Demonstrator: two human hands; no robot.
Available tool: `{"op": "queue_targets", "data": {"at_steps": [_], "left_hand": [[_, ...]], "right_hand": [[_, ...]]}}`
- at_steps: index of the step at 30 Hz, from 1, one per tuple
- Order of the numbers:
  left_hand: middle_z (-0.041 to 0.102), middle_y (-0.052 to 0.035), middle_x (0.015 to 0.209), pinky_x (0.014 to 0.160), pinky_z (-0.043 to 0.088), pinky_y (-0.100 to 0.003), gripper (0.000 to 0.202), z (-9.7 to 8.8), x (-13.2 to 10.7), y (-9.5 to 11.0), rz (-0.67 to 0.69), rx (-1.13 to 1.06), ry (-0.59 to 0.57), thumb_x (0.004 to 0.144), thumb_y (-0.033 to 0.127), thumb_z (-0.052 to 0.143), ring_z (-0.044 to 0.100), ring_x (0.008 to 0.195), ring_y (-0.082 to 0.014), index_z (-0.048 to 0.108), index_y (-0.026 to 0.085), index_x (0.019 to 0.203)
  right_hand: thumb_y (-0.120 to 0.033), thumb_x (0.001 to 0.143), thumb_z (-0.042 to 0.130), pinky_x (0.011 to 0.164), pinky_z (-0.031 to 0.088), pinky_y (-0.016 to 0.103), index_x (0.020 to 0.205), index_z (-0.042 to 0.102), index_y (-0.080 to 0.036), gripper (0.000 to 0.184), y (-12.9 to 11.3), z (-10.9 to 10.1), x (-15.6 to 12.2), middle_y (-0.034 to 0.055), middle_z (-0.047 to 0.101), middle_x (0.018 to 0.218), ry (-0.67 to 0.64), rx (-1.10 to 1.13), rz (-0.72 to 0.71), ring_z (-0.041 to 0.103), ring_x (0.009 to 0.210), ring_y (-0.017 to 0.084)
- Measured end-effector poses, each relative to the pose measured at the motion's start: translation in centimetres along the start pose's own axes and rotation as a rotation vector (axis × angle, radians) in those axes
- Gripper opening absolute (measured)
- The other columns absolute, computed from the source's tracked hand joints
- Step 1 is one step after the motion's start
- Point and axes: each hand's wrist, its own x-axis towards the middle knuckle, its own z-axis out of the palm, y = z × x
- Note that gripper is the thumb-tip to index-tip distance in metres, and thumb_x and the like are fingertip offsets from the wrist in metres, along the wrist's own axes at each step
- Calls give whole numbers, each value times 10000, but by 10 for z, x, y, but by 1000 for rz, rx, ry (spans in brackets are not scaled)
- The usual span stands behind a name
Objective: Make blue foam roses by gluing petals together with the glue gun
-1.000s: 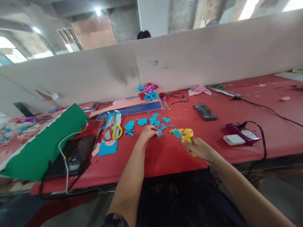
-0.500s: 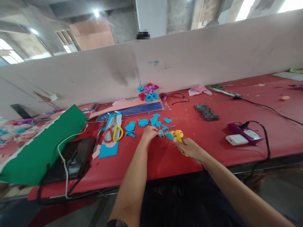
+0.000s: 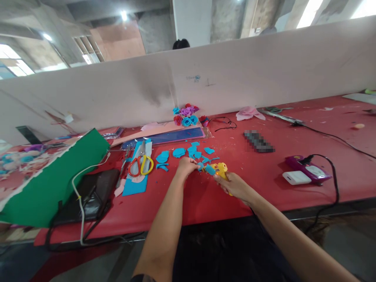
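Note:
My right hand (image 3: 235,186) grips a yellow glue gun (image 3: 221,170) whose nozzle points left, with a blue foam piece (image 3: 210,169) against its tip. My left hand (image 3: 185,166) is closed in a pinch on a small blue foam petal (image 3: 200,166) right at that nozzle. Both hands hover just above the red table (image 3: 205,196). Several cut blue foam petals (image 3: 178,152) lie scattered behind my hands. Finished foam roses (image 3: 185,115) in blue, purple and red stand at the white partition.
Red-and-yellow scissors (image 3: 139,165) lie on a blue foam strip (image 3: 135,172) to the left. A green sheet (image 3: 49,178) and a black bag (image 3: 88,194) fill the left side. A purple device (image 3: 308,170) with a black cable and a white box (image 3: 295,177) sit at right.
My right hand has brought the glue gun leftward until its nozzle meets the blue piece pinched in my left hand. In the last half second both hands have stayed nearly still.

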Motion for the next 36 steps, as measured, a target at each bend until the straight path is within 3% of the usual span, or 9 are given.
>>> {"op": "queue_targets", "data": {"at_steps": [10,26,36], "left_hand": [[578,13,548,556,392,-245,122,-1,-6,6,-31,-26,7,528,177,736,505,564,-126,623,166,574],[588,9,573,543,379,-233,143,2,2,-2,-23,-25,10,520,186,752,499,564,-118,638,162,603],[591,12,568,545,371,-233,123,1,1,-2,-16,-31,15,520,180,741,490,556,-111,633,163,579]], "right_hand": [[-586,765,505,397,294,223,594,470,-193,430,1,-2,3,-52,417,413,-3,50,19,399,382,90],[-595,798,463,414,315,215,569,434,-199,458,1,1,-3,-37,427,431,87,32,12,423,399,90],[-573,780,509,417,313,219,585,413,-200,432,1,2,-4,-52,426,439,-27,25,3,415,398,82]]}}
